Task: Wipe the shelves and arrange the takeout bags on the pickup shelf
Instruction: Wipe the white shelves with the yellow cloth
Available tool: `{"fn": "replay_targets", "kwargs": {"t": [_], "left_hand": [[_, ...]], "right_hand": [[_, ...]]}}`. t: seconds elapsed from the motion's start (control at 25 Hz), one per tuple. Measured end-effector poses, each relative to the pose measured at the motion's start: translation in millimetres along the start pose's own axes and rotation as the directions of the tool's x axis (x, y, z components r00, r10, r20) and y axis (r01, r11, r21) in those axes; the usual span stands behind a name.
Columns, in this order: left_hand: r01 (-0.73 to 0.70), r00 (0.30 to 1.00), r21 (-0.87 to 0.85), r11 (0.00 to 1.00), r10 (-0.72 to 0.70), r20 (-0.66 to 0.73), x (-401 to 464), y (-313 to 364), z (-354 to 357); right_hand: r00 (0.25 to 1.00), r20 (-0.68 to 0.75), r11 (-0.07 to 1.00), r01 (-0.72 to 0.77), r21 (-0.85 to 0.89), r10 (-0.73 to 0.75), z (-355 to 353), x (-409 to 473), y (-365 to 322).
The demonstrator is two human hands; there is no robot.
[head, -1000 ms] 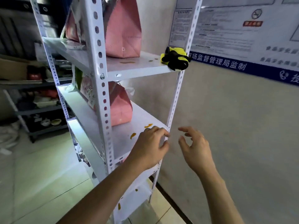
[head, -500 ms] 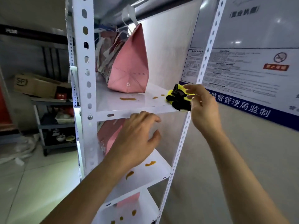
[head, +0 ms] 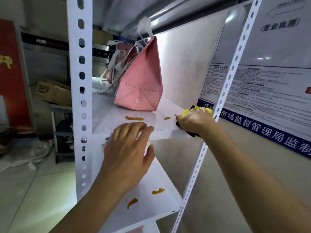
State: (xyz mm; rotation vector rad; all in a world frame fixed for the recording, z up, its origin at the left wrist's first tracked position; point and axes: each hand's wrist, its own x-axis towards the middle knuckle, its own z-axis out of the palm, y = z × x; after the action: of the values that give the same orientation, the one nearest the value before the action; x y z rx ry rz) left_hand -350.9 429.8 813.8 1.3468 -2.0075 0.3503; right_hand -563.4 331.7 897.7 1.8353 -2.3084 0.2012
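A white metal rack holds an upper shelf (head: 117, 113) with a pink takeout bag (head: 143, 84) standing on it, and more bags with white handles (head: 117, 64) behind. Orange-brown smears (head: 134, 118) lie on that shelf in front of the bag. My right hand (head: 193, 121) grips a yellow and black cloth (head: 204, 110) at the shelf's right front corner. My left hand (head: 129, 145) rests on the shelf's front edge, fingers laid over the top. The lower shelf (head: 156, 179) carries two more smears (head: 158, 191).
A white perforated upright (head: 80, 81) stands at the front left, another (head: 234, 68) at the right. Posters with printed text (head: 269, 84) cover the wall on the right. A cardboard box (head: 53, 92) and a dark rack (head: 62, 132) stand at the back left.
My view has risen to the upper shelf. My right hand went up from the lower shelf and took hold of the cloth. My left hand moved up onto the upper shelf's front edge.
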Motion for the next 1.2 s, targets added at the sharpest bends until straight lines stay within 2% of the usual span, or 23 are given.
{"fn": "replay_targets", "kwargs": {"t": [0.08, 0.16, 0.28, 0.4, 0.56, 0.72, 0.76, 0.84, 0.88, 1.08, 1.2], "left_hand": [[0.023, 0.999, 0.049, 0.999, -0.024, 0.024, -5, 0, -1], [0.067, 0.997, 0.085, 0.994, -0.069, 0.02, -10, 2, -1], [0.099, 0.994, 0.064, 0.993, -0.095, -0.059, -14, 3, 0], [0.065, 0.989, 0.053, 0.996, -0.057, -0.136, -16, 4, 5], [0.077, 0.984, 0.027, 0.997, -0.072, -0.165, -14, 6, 8], [0.104, 0.984, -0.001, 0.995, -0.103, -0.147, -16, 8, 9], [0.109, 0.985, -0.007, 0.994, -0.109, -0.133, -16, 7, 8], [0.112, 0.987, -0.002, 0.994, -0.112, -0.112, -16, 5, 7], [0.116, 0.988, 0.002, 0.993, -0.115, -0.102, -16, 6, 7], [0.137, 0.988, 0.005, 0.99, -0.137, -0.066, -16, 8, 4], [0.121, 0.991, 0.032, 0.992, -0.119, -0.064, -18, 7, 0]], "right_hand": [[0.999, -0.031, 0.999, 0.017, 0.044, -0.016, 8, -4, 1], [0.989, -0.125, 0.987, 0.091, 0.134, -0.074, 11, -11, 7], [0.958, -0.224, 0.946, 0.23, 0.228, -0.179, 16, -21, 16], [0.936, -0.274, 0.907, 0.299, 0.296, -0.219, 16, -22, 26], [0.958, -0.079, 0.875, 0.284, 0.391, -0.275, -4, 7, 21], [0.964, 0.163, 0.846, 0.096, 0.524, -0.21, -26, 37, 16], [0.962, 0.185, 0.869, 0.089, 0.487, -0.203, -25, 37, 16], [0.959, 0.169, 0.944, 0.174, 0.279, -0.227, -13, 36, 16], [0.957, 0.147, 0.948, 0.211, 0.237, -0.25, -5, 39, 14], [0.945, 0.159, 0.891, 0.203, 0.405, -0.287, -10, 42, 6], [0.916, 0.054, 0.887, 0.369, 0.279, -0.398, -10, 23, 17]]}}
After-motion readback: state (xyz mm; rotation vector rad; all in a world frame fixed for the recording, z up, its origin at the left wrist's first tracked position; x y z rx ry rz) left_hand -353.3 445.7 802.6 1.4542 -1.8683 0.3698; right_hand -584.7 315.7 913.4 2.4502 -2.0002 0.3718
